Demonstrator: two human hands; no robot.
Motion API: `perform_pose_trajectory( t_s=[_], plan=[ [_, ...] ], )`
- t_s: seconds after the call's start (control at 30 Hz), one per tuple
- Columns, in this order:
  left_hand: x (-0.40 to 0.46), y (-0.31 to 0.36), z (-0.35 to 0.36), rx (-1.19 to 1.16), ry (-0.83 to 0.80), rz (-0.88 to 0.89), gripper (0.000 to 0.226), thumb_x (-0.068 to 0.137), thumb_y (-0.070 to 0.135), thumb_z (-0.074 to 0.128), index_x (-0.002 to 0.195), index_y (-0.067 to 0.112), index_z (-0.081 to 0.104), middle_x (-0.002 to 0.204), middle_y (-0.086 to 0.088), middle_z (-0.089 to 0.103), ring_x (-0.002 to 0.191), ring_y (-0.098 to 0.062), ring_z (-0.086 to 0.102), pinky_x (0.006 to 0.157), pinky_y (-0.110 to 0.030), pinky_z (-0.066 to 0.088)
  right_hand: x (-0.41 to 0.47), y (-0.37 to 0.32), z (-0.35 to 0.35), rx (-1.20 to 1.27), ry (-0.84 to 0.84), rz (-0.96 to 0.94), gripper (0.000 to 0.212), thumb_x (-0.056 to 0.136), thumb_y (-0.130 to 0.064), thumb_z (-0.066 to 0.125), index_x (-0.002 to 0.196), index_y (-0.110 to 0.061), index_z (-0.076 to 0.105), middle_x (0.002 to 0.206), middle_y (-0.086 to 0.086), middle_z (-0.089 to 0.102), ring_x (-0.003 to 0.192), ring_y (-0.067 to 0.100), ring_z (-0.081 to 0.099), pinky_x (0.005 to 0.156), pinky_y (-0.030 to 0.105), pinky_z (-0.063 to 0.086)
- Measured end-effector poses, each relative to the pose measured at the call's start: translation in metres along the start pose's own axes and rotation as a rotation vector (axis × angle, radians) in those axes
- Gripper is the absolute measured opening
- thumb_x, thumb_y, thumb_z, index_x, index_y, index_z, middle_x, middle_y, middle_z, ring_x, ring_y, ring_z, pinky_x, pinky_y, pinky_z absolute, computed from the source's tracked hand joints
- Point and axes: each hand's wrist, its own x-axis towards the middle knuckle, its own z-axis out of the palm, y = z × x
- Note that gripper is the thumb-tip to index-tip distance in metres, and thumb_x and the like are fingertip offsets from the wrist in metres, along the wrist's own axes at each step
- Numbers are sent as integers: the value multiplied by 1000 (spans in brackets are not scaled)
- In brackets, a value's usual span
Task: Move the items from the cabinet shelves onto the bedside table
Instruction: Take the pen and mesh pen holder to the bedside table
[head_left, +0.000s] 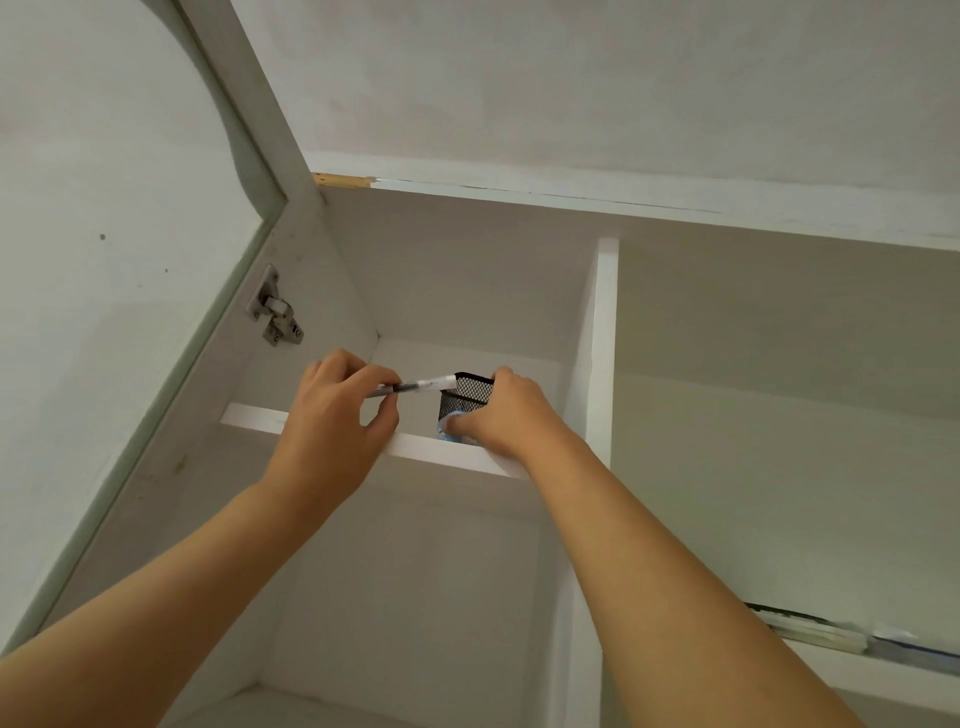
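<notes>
The right hand (511, 415) wraps the black wire-mesh holder (465, 397) on the white upper shelf (447, 453), hiding its right side and most of a small blue thing at its base. The left hand (332, 415) pinches a slim pen (415, 387), tip over the holder's rim.
</notes>
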Motion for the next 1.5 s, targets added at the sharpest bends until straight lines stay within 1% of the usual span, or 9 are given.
perform_pose_trajectory(
  t_s=[0.17, 0.27, 0.47, 0.67, 0.9, 1.17, 1.3, 1.4, 1.5],
  plan=[
    [-1, 1, -1, -11, -11, -10, 17, 92, 7, 73, 107, 15, 78, 95, 2, 53, 92, -20, 49, 80, -28, 37, 2, 2, -2, 7, -43, 29, 51, 80, -36, 82, 119, -13, 58, 120, 7, 64, 99, 26, 63, 61, 29, 42],
    [0, 1, -2, -3, -12, -3, 17, 92, 8, 74, 107, 15, 78, 95, 2, 53, 91, -20, 50, 79, -28, 38, -1, 2, -3, 38, -47, 53, 68, 78, -42, 87, 126, -12, 49, 124, 6, 59, 103, 27, 60, 59, 29, 39],
    [-1, 2, -1, 0, -23, -2, 17, 93, 9, 73, 109, 14, 77, 96, 2, 54, 92, -20, 50, 80, -27, 37, 4, -2, 0, 18, -52, 70, 86, 72, -57, 91, 131, -13, 46, 126, 6, 60, 113, 27, 62, 82, 37, 51],
    [0, 2, -2, 4, -21, -8, 17, 92, 8, 73, 109, 12, 77, 95, 1, 53, 91, -21, 49, 79, -28, 37, 4, -2, 0, -6, -26, 92, 70, 73, -37, 90, 124, -11, 50, 119, 6, 60, 101, 26, 61, 69, 30, 46],
    [0, 0, -2, 3, -23, -7, 16, 91, 7, 74, 106, 13, 77, 94, 0, 53, 90, -25, 51, 79, -29, 38, 3, 0, 2, 43, 13, -3, 64, 79, -30, 83, 124, -9, 41, 117, 10, 59, 102, 29, 64, 58, 30, 40],
    [-1, 0, -1, 12, -23, -2, 16, 93, 8, 72, 108, 12, 76, 95, 1, 53, 90, -23, 51, 79, -29, 38, -3, -2, -1, 8, 170, -145, 48, 72, -30, 85, 105, -16, 53, 108, 5, 57, 91, 24, 54, 71, 30, 38],
    [-1, -1, -1, -1, -21, -15, 16, 91, 7, 73, 106, 12, 77, 94, 3, 51, 89, -22, 50, 78, -28, 36, -8, -2, 0, 64, 175, -135, 49, 69, -31, 84, 102, -13, 52, 97, 4, 64, 83, 25, 61, 58, 31, 40],
    [1, 2, -7, -5, -74, -17, 15, 94, 8, 73, 108, 12, 76, 94, 0, 53, 89, -23, 52, 78, -28, 37, -15, -6, -3, 122, 221, -145, 50, 63, -35, 81, 102, -17, 56, 96, 0, 67, 87, 25, 66, 67, 33, 52],
    [10, 5, -19, -54, -107, -72, 15, 98, 12, 70, 112, 12, 77, 94, -4, 55, 87, -25, 55, 76, -28, 39, -31, -11, -14, 228, 300, -180, 55, 68, -29, 85, 115, -19, 60, 93, -18, 60, 89, 18, 66, 75, 30, 55]
  ],
)
